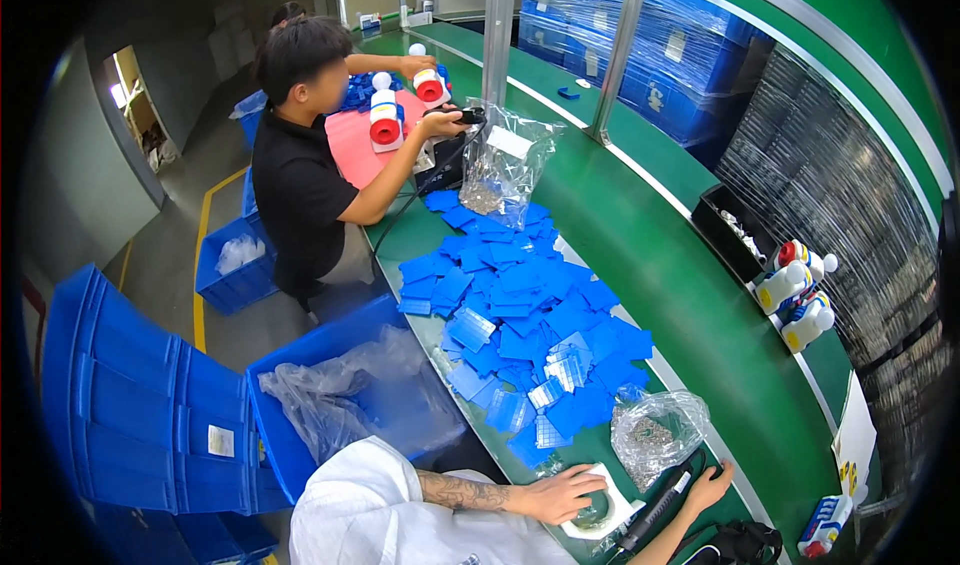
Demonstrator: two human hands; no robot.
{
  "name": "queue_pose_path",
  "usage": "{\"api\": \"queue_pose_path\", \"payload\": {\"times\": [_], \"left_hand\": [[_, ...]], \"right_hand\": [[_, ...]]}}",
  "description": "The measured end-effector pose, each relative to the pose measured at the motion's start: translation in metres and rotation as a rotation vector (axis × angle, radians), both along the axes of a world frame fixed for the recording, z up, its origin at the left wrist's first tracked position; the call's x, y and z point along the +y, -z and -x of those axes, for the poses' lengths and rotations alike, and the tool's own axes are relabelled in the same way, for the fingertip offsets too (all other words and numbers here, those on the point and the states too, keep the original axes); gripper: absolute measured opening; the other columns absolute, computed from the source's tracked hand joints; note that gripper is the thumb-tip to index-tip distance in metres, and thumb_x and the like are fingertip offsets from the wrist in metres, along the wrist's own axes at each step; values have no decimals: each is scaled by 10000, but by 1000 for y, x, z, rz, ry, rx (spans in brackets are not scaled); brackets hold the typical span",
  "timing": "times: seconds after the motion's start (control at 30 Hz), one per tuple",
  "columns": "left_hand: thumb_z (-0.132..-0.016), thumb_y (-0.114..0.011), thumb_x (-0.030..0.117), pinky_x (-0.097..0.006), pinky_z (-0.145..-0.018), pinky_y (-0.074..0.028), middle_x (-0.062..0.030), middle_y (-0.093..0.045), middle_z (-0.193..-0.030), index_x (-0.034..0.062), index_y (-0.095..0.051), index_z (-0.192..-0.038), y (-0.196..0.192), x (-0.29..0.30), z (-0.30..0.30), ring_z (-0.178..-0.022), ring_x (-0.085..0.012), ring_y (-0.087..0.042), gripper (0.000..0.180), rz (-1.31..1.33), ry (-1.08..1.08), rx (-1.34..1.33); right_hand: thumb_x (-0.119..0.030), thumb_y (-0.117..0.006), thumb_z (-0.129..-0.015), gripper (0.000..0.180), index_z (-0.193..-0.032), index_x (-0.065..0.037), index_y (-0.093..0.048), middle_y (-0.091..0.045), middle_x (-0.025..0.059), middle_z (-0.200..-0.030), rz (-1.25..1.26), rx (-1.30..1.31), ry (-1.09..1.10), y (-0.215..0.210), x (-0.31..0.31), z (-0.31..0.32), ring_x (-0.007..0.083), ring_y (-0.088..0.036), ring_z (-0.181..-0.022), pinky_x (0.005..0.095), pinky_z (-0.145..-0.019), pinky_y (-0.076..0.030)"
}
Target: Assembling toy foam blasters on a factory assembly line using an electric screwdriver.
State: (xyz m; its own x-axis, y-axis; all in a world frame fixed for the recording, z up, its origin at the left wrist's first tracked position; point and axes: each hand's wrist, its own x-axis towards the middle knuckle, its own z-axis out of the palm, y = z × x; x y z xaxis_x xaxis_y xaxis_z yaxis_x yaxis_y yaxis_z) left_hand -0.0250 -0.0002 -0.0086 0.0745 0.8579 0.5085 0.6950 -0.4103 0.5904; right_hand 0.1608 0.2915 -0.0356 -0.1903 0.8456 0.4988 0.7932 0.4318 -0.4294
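My left hand (568, 494) lies with its fingers bent over a white plastic part (618, 513) that has a round opening, pressing it on the green bench. My right hand (708, 487) is curled just right of a black electric screwdriver (660, 505), close to the cable at its end. What sits in its fingers is too small to tell. Beyond the screwdriver stands an open clear bag (655, 433) of small metal screws. A wide heap of flat blue plastic pieces (520, 305) spreads across the bench ahead of my hands.
To the left are a blue bin (268, 370) with clear plastic bags and stacked blue crates (130, 405). A co-worker (300, 155) handles red-and-white assemblies (386, 125) at the far end. A second screw bag (505, 170), a metal post (497, 35) and finished-looking assemblies (797, 295) stand farther off.
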Motion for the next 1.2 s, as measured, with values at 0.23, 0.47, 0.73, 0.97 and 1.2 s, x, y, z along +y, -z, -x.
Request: {"api": "queue_pose_path", "payload": {"times": [0.23, 0.47, 0.73, 0.97, 1.2], "left_hand": [[-643, -582, 137, -498, -990, -221, -223, -377, -1212, -6, -501, -752, 0, 1, 1, -1181, -313, -325, 197, 26, 2, 14], [-646, -575, 137, -500, -986, -225, -222, -378, -1209, -6, -497, -749, 2, 2, -1, -1170, -318, -337, 193, -5, -9, -4], [-640, -574, 136, -505, -984, -224, -224, -373, -1213, -7, -491, -749, 0, 1, -1, -1169, -320, -337, 198, 5, 0, 8], [-636, -584, 141, -502, -986, -223, -222, -369, -1227, -4, -497, -750, 0, 1, 0, -1178, -315, -329, 204, 6, 2, -9], [-642, -586, 150, -501, -987, -220, -223, -371, -1227, -5, -506, -757, 1, 1, 1, -1176, -316, -331, 209, 27, 3, 12]], "right_hand": [[-59, -475, -733, 297, -1010, 33, -525, -534, 182, -1041, 12, 21, 24, 0, 0, 3, 331, -493, -984, 376, -866, -364], [-61, -479, -729, 300, -1010, 31, -529, -539, 181, -1040, -28, 8, -2, 7, 6, -2, 329, -493, -989, 374, -874, -360], [-62, -476, -734, 305, -1021, 27, -523, -543, 168, -1042, 60, 21, 35, 1, 4, -1, 320, -493, -993, 369, -874, -358], [-67, -473, -744, 300, -1026, 21, -522, -546, 162, -1038, -25, -15, 26, 2, 0, 0, 316, -495, -991, 368, -866, -363], [-73, -470, -746, 296, -1023, 20, -523, -548, 164, -1029, -38, -16, 22, -3, -2, 3, 316, -499, -975, 369, -853, -368]]}}
